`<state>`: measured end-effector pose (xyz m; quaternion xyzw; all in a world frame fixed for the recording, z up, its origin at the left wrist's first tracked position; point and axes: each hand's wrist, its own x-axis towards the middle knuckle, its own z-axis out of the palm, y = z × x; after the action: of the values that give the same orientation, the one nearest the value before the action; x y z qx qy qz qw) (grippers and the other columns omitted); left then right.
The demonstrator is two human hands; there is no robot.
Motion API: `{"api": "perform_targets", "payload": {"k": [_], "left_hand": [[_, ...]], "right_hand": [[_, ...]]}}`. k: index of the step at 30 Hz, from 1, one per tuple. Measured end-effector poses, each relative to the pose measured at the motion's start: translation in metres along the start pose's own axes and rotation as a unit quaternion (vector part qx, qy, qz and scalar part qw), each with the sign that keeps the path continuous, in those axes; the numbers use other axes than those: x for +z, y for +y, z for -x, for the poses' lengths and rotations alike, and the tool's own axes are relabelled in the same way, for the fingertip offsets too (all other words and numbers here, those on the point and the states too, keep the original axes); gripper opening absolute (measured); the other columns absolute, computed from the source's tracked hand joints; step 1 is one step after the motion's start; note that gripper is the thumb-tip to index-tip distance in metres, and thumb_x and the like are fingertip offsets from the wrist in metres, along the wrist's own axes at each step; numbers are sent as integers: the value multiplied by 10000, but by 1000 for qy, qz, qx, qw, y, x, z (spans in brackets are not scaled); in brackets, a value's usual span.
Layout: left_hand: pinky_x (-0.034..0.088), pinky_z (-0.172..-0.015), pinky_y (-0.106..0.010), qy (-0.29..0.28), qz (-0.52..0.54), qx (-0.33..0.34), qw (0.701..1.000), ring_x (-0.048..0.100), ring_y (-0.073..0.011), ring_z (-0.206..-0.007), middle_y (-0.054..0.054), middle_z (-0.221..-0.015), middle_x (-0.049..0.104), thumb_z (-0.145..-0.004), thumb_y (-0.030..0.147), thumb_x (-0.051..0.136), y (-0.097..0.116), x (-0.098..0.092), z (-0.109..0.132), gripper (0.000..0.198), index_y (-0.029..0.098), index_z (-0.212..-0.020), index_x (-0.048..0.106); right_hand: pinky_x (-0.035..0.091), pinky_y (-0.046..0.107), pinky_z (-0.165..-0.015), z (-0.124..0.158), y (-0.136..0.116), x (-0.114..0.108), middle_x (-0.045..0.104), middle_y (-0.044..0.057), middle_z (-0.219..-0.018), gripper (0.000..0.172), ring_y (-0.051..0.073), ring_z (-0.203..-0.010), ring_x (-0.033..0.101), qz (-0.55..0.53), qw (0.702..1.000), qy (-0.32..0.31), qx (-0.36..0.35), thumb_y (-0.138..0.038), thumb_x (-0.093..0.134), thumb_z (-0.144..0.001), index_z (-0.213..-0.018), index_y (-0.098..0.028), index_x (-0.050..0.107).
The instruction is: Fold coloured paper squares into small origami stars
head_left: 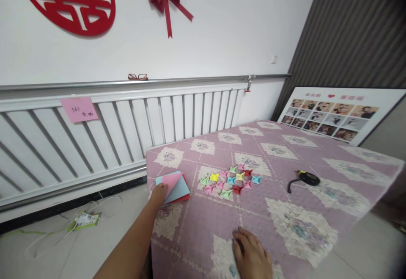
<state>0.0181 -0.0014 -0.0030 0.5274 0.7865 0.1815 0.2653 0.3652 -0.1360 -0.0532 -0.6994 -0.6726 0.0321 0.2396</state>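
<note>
My left hand [160, 194] pinches the corner of a pink sheet of paper [171, 180] and lifts it, so that it folds back over the pile. Beneath it lies a stack of coloured paper [178, 191], light blue on top with red edges showing. My right hand [252, 251] rests on the tablecloth near the front, fingers loosely curved and nothing visible in them. Between and beyond the hands sit several small folded paper pieces [231, 180] in pink, green, yellow, blue and red, grouped in rows.
A purple flowered cloth [209, 219] covers the table. To the right lies a black tape measure [309, 178] with a strap. Behind stands a white radiator [177, 116] with glasses [138, 77] on its pipe. A framed photo board [333, 111] leans at the back right.
</note>
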Motion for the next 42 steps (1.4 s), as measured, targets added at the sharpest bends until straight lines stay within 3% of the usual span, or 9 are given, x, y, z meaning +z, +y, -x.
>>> {"api": "perform_targets", "payload": {"k": [5,12,14,18,25,30,35,42], "left_hand": [[517,-828,-416,9,-6,27,1000,591,-215,-986,-85,-1174,568,-913,336,555,2,2,4,321,159,-1180,543],[503,-839,-418,24,-19,117,993,591,-213,-979,-72,-1131,591,-904,340,568,4,19,13,289,147,-1118,575],[470,-868,-375,40,-26,129,990,582,-207,-999,-71,-1108,609,-870,298,611,4,22,16,251,148,-1070,599],[408,-807,-256,86,-42,124,988,581,-184,-980,-70,-1045,639,-840,204,583,7,24,24,179,169,-1013,610],[355,-701,-270,155,-78,80,982,580,-194,-875,-71,-940,637,-899,239,455,10,33,33,148,175,-852,580],[346,-680,-284,187,-85,76,976,572,-205,-852,-73,-902,626,-916,246,431,6,40,33,174,174,-840,570],[360,-732,-284,196,-77,114,971,566,-201,-874,-62,-914,625,-920,247,436,1,42,33,176,182,-845,581],[359,-884,-267,177,-52,155,971,547,-190,-1025,-56,-1095,624,-912,189,431,-3,42,29,213,195,-1039,602]], "right_hand": [[402,448,-874,0,0,0,615,38,-1224,319,263,-1146,533,-1,1000,0,-1,-402,408,-843,-997,-293,665],[393,444,-885,3,-2,0,625,34,-1198,307,255,-1119,547,-6,1000,15,-7,-389,415,-836,-980,-289,667],[391,443,-887,4,-2,-1,628,35,-1191,304,254,-1119,545,-5,1000,20,-8,-384,418,-837,-978,-287,669],[397,438,-883,5,-4,-4,633,36,-1180,287,254,-1107,554,-4,999,27,-17,-369,435,-839,-969,-284,677],[410,432,-874,5,-7,-6,644,35,-1159,269,254,-1096,564,-1,999,33,-23,-339,446,-839,-949,-283,686],[407,433,-885,5,-6,-6,645,30,-1155,261,255,-1097,563,-7,999,22,-25,-360,456,-839,-943,-293,686],[406,428,-883,5,-1,-3,633,26,-1185,257,257,-1121,548,-5,1000,-2,-24,-383,466,-838,-960,-309,680],[440,405,-849,1,3,1,642,6,-1173,261,255,-1096,573,18,999,-1,-29,-424,472,-829,-952,-332,683]]}}
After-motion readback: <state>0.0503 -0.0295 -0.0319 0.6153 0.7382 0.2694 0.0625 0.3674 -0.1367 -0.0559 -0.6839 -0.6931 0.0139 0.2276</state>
